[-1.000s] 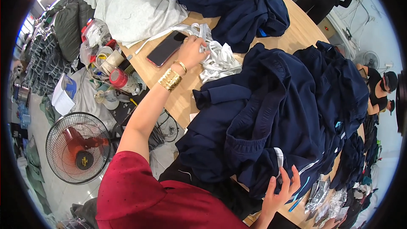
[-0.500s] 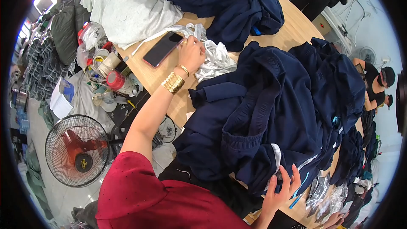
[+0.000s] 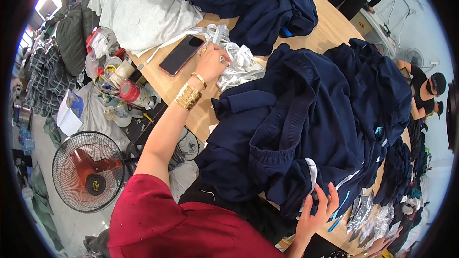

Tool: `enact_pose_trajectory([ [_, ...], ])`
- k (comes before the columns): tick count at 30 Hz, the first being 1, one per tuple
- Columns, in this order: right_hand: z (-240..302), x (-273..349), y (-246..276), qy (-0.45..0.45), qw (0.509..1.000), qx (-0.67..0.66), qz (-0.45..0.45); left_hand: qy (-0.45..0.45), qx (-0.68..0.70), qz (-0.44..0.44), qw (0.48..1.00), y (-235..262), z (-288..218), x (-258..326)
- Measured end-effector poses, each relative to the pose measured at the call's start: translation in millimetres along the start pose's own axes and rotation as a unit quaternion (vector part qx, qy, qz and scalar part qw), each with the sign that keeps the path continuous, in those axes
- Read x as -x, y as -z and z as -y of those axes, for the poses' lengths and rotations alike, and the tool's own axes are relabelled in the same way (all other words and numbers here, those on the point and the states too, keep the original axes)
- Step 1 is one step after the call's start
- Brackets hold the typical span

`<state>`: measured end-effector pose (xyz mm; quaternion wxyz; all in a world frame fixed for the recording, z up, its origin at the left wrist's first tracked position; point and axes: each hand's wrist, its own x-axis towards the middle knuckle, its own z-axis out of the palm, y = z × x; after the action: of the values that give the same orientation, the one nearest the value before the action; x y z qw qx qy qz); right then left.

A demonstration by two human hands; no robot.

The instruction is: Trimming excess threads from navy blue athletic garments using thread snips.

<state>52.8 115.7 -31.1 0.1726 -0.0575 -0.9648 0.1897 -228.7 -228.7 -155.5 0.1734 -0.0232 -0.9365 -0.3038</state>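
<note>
My left hand (image 3: 213, 65), with gold bracelets at its wrist, reaches across the table to a heap of white flat drawcords (image 3: 241, 64). Its fingers are bent down and closed on the cords, their tips partly hidden. A dark phone (image 3: 181, 55) lies just left of that hand. Near the front edge my right hand (image 3: 316, 212) is open, fingers apart, at the lower border of a navy garment (image 3: 330, 114) with a gathered elastic waistband (image 3: 272, 156) and white stripes. Those fingertips are beside a white stripe; whether they touch the cloth I cannot tell.
Grey cloth (image 3: 143, 9) and more navy garments (image 3: 248, 5) cover the far table. Clear plastic packets (image 3: 361, 212) and a slim blue tool (image 3: 336, 223) lie at right, near another person's hand (image 3: 377, 246). A floor fan (image 3: 88, 171) stands at left; other people work beyond.
My left hand has shifted slightly at the cords, its fingers curling further over them. My right hand keeps nearly the same place. The whole view has tilted a little.
</note>
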Motion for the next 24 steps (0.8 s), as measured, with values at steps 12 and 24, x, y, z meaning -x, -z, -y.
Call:
enact_pose_trajectory([
  [12,3.5,1.4,-1.6,0.010,1.000,-0.015,-0.005,0.028,-0.143,-0.073,0.987,-21.4,3.5,0.6],
  [24,4.1,2.8,1.6,0.006,1.000,-0.024,-0.001,0.059,0.196,-0.144,0.968,-21.5,-5.8,-31.7],
])
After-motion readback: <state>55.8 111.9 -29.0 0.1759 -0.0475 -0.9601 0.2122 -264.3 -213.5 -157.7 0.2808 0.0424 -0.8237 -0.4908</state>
